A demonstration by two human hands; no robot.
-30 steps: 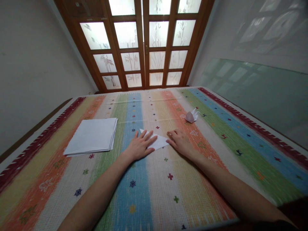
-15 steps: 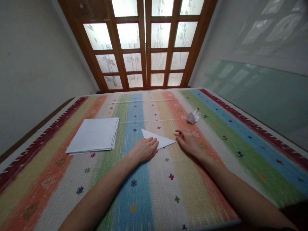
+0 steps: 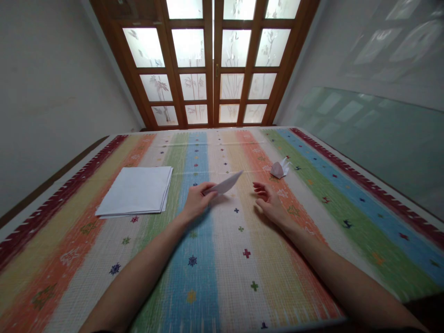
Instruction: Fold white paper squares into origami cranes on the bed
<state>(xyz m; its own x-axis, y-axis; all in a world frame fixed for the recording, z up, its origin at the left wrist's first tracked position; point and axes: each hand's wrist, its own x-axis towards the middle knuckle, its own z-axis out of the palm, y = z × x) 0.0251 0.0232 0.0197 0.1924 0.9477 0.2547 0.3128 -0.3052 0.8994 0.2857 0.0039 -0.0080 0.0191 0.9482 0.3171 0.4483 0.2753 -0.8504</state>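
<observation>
Between the thumb and fingers of my left hand [image 3: 199, 200] is a folded white paper [image 3: 227, 183], raised off the cloth with its pointed end toward the upper right. My right hand [image 3: 268, 201] rests to the right of the paper, apart from it, with thumb and fingers separated and nothing between them. Beyond my right hand sits a small folded paper figure [image 3: 279, 169], part pinkish-grey and part white. A stack of white paper sheets [image 3: 135, 191] lies to the left of my left hand.
A striped, patterned cloth [image 3: 229, 286] covers the table. Wooden doors [image 3: 210, 69] with frosted panes stand past the far edge. A pale green glass panel [image 3: 374, 134] is along the right wall.
My left hand has gone from pressing the folded paper flat to gripping its left end and lifting it. The fingers of my right hand have spread apart a little.
</observation>
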